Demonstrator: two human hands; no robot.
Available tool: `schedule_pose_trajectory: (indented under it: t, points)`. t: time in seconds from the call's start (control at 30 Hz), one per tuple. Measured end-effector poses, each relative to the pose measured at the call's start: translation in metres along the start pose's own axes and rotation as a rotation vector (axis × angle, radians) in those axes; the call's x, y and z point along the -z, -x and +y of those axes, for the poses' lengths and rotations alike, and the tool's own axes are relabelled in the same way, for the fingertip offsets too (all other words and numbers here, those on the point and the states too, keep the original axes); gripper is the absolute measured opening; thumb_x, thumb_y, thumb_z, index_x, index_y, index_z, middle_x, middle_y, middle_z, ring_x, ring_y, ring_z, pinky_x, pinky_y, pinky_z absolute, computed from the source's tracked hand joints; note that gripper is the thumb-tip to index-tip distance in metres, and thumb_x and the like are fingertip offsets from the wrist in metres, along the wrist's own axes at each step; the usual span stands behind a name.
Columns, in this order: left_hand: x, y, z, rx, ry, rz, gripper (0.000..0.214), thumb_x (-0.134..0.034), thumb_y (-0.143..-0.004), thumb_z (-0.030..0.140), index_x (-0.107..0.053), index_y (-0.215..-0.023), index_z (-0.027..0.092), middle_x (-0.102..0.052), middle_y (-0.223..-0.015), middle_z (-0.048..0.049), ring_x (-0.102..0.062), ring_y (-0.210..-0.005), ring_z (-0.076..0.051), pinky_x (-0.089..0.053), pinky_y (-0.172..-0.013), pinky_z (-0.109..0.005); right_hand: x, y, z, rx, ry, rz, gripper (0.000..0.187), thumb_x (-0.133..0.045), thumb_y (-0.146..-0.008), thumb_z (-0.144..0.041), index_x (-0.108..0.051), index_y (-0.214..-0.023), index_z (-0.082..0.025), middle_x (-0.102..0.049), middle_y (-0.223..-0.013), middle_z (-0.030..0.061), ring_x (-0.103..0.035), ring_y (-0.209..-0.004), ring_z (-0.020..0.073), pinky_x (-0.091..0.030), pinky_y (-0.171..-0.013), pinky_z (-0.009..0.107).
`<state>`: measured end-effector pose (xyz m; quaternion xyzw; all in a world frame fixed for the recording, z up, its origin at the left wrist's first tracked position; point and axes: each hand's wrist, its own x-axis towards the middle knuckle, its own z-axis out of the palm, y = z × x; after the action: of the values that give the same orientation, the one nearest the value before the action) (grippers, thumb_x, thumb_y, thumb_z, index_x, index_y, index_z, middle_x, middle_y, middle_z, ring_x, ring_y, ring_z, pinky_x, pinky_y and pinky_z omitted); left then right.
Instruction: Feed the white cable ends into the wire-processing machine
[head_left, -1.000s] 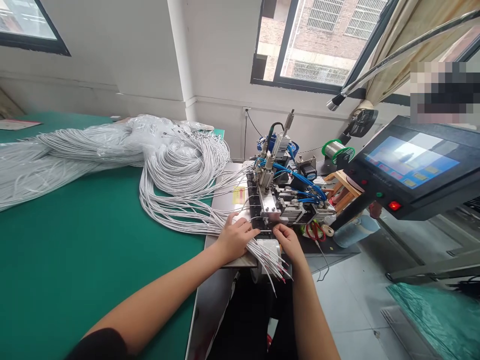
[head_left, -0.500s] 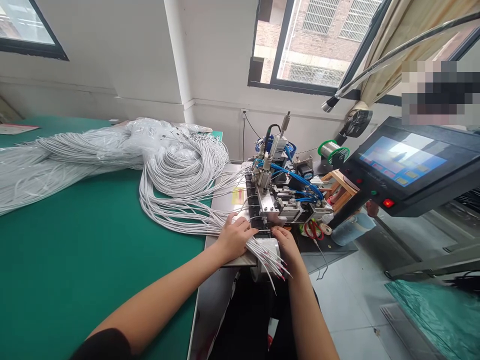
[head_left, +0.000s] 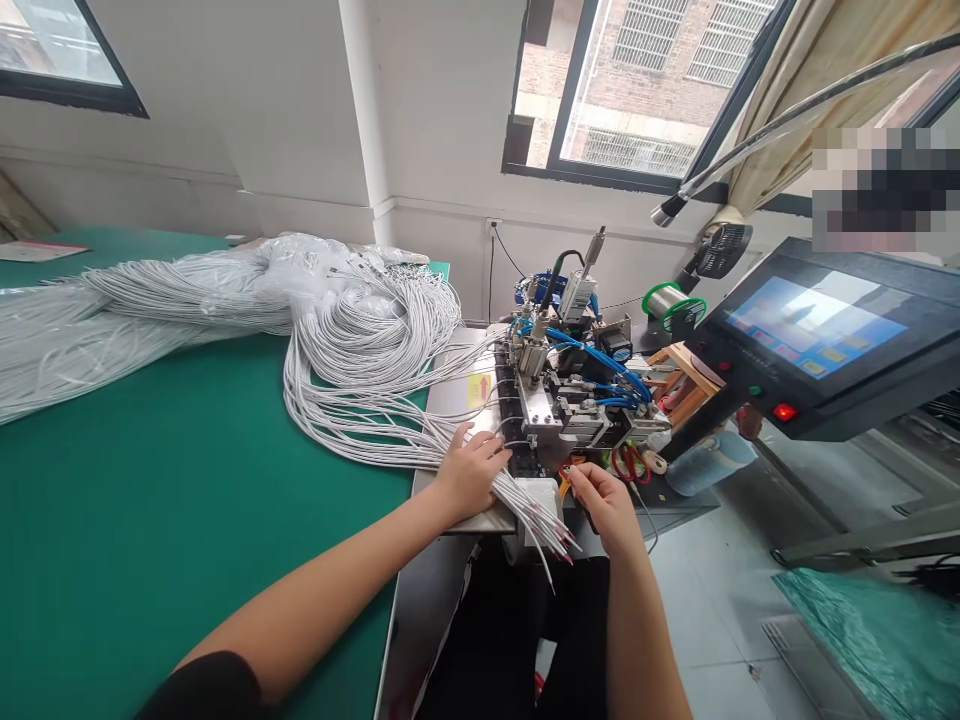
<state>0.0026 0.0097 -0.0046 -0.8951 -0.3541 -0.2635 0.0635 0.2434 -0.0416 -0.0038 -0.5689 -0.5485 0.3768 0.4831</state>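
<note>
My left hand (head_left: 471,475) lies curled over a bundle of white cables (head_left: 531,515), just in front of the machine. Their pinkish-red tipped ends stick out past the fingers toward my right hand. Thumb and fingertips are pinched together on my right hand (head_left: 609,508), at the machine's near right corner; whatever is between them is too small to make out. Close to those fingertips sits something orange (head_left: 564,486), partly hidden. The benchtop machine (head_left: 536,405) has metal cylinders and blue air tubes, with several white wires laid across its black edge.
Coiled white cables (head_left: 352,340) and plastic wrap cover part of the green table (head_left: 187,500). A control screen (head_left: 817,325) stands at the right, near a solder-wire spool (head_left: 673,305). Red-handled scissors (head_left: 628,463) lie beside the machine. A blurred person is at the upper right.
My right hand has pulled back to the right from the machine's edge, uncovering the orange thing. My left hand has stayed on the cable bundle. The view has shifted slightly.
</note>
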Motion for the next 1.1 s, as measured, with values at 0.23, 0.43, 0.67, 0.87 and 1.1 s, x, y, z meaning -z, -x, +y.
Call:
schedule_pose_trajectory:
  t: [0.23, 0.43, 0.67, 0.87, 1.1]
  points:
    - [0.002, 0.000, 0.000, -0.029, 0.020, 0.061, 0.034, -0.057, -0.070, 0.016, -0.064, -0.102, 0.022, -0.069, -0.102, -0.0045, -0.059, -0.098, -0.022, -0.019, -0.106, -0.049, 0.008, 0.015, -0.021, 0.080, 0.169, -0.143, 0.033, -0.055, -0.088, -0.049, -0.062, -0.079, -0.019, -0.056, -0.067, 0.0010, -0.048, -0.059, 0.0141, -0.038, -0.054, 0.026]
    - [0.005, 0.000, 0.000, -0.048, 0.017, 0.113, 0.024, -0.052, -0.077, 0.014, -0.063, -0.096, 0.024, -0.068, -0.086, -0.0012, -0.060, -0.089, -0.019, -0.022, -0.105, -0.046, 0.011, 0.024, -0.036, 0.124, 0.268, -0.367, 0.025, -0.058, -0.087, -0.042, -0.066, -0.081, -0.019, -0.061, -0.070, 0.0021, -0.049, -0.061, 0.0151, -0.037, -0.054, 0.026]
    - [0.011, -0.002, 0.003, -0.062, 0.014, 0.131, 0.017, -0.051, -0.079, 0.015, -0.063, -0.087, 0.024, -0.064, -0.077, 0.0008, -0.058, -0.080, -0.016, -0.023, -0.103, -0.042, 0.013, 0.026, -0.038, 0.175, 0.241, -0.402, 0.028, -0.054, -0.090, -0.042, -0.066, -0.082, -0.019, -0.063, -0.074, 0.0038, -0.052, -0.065, 0.0162, -0.038, -0.057, 0.027]
    - [0.007, -0.001, 0.001, -0.083, 0.020, 0.137, 0.017, -0.051, -0.079, 0.014, -0.063, -0.086, 0.024, -0.064, -0.077, 0.0008, -0.058, -0.079, -0.016, -0.023, -0.103, -0.042, 0.012, 0.028, -0.041, 0.143, 0.267, -0.486, 0.028, -0.060, -0.087, -0.044, -0.065, -0.082, -0.018, -0.061, -0.072, 0.0023, -0.052, -0.064, 0.0146, -0.038, -0.056, 0.025]
    - [0.002, 0.000, -0.001, -0.104, 0.036, 0.105, 0.020, -0.052, -0.077, 0.013, -0.063, -0.089, 0.024, -0.065, -0.080, 0.0008, -0.058, -0.080, -0.015, -0.024, -0.103, -0.041, 0.010, 0.029, -0.042, 0.144, 0.285, -0.484, 0.025, -0.054, -0.091, -0.039, -0.062, -0.080, -0.018, -0.059, -0.071, 0.0013, -0.049, -0.063, 0.0137, -0.036, -0.055, 0.024]
